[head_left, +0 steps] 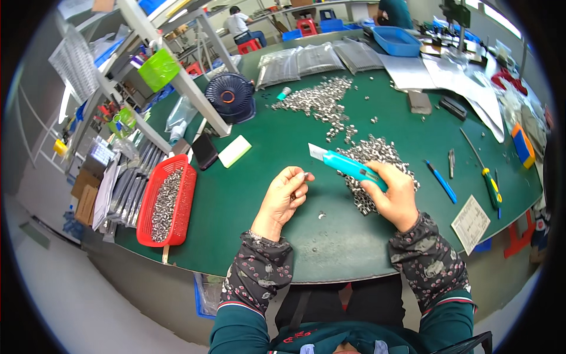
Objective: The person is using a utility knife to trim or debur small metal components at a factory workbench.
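My right hand [394, 194] is wrapped round a turquoise utility knife [351, 167]. The knife's wide blade is out and points to the far left, toward the space above my left hand. My left hand [284, 197] is closed in a pinch, with a small metallic piece [306, 175] at the fingertips, mostly hidden by them. Beyond and partly under my right hand lies a heap of small silvery metal sleeves [377, 154]. A second heap of metal sleeves [318, 100] spreads farther back. Between my hands, a tiny curved scrap [321, 215] rests on the green tabletop [336, 253].
At left stands a red basket [188, 203] of metal parts, near a phone [204, 151], a pale pad [234, 151] and a dark fan [231, 97] by a shelf post. A screwdriver [489, 183], blue pen [442, 183] and paper tag [470, 224] lie right. Bagged parts [318, 59] line the back.
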### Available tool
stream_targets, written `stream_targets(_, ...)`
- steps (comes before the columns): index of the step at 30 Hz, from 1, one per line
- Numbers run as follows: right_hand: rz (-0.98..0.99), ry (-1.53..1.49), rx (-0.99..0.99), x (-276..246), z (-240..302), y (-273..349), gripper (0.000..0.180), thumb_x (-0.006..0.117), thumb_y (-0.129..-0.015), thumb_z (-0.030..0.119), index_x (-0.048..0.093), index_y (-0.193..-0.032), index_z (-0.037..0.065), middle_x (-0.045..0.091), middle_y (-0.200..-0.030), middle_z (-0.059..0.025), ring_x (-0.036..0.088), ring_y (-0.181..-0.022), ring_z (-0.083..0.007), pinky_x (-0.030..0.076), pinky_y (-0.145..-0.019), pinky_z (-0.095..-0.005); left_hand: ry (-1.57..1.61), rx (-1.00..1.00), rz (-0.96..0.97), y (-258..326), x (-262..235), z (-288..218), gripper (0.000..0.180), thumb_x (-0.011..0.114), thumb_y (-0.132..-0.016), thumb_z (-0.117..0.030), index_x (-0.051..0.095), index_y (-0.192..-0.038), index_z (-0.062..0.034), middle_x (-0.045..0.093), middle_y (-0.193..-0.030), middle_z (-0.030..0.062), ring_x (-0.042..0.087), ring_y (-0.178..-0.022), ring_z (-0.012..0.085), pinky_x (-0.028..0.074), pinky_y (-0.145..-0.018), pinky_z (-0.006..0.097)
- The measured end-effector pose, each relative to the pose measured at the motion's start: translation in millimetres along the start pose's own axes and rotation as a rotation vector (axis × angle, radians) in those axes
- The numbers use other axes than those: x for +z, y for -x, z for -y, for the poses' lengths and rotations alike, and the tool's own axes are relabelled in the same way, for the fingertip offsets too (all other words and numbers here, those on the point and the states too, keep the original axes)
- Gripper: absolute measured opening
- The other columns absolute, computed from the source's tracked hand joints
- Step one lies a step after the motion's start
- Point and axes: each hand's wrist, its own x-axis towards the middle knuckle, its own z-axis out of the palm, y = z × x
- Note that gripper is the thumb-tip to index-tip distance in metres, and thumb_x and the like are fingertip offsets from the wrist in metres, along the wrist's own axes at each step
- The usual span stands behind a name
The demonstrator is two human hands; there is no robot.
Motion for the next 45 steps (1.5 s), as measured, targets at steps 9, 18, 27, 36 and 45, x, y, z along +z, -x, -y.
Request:
stream_targets(9, 0.292, -0.154, 0.184, 4, 0, 0, 0.028, 0.063, -0.077, 0.024, 0.062, -0.096, 0.004, 0.063, -0.072, -0.0111, 0.062, -0.064, -0.0238, 0.047, -0.058, -0.0314, 0.035, 0.146, 0.027, -8, -20, -1, 0.014, 0.054, -0.087, -0.010, 0.054, -0.100, -0.0031, 0.054, -0.085, 0.0049, 0.037, -0.053, 0.0031, 0.027, -0.038, 0.013)
stream_targets(18, 0.423, -0.216, 0.289, 5, -3, 0, 0.027, 0.061, -0.079, 0.024, 0.062, -0.097, 0.003, 0.063, -0.068, -0.0085, 0.062, -0.060, -0.0184, 0.047, -0.057, -0.0299, -0.039, 0.180, 0.023, -9, -21, -1, 0.015, 0.055, -0.087, -0.009, 0.055, -0.099, -0.0010, 0.052, -0.082, 0.0032, 0.035, -0.052, 0.0023, 0.027, -0.038, 0.013)
stream_targets(27, 0.494, -0.255, 0.355, 2, -2, 1, 0.025, 0.061, -0.078, 0.023, 0.063, -0.096, 0.006, 0.063, -0.070, -0.0083, 0.061, -0.060, -0.0197, 0.046, -0.055, -0.0306, -0.185, 0.178, 0.026, -6, -18, -2, 0.013, 0.054, -0.088, -0.010, 0.056, -0.095, 0.0003, 0.048, -0.076, -0.0003, 0.034, -0.052, 0.0020, 0.027, -0.040, 0.014)
stream_targets(36, 0.000, 0.138, -0.092, 0, 6, -2, 0.025, 0.066, -0.072, 0.017, 0.058, -0.094, 0.007, 0.053, -0.067, -0.0082, 0.055, -0.058, -0.0257, 0.042, -0.052, -0.0351, -0.024, 0.078, -0.008, -6, -22, -4, 0.013, 0.051, -0.089, -0.011, 0.055, -0.096, -0.0007, 0.049, -0.080, 0.0027, 0.039, -0.056, 0.0036, 0.028, -0.039, 0.014)
stream_targets(45, 0.073, 0.130, -0.055, 4, 1, 1, 0.025, 0.065, -0.073, 0.019, 0.059, -0.095, 0.007, 0.054, -0.069, -0.0086, 0.056, -0.060, -0.0267, 0.043, -0.052, -0.0355, 0.116, 0.038, 0.011, -6, -20, -4, 0.015, 0.051, -0.090, -0.014, 0.055, -0.099, -0.0025, 0.050, -0.082, 0.0024, 0.039, -0.057, 0.0040, 0.027, -0.039, 0.014)
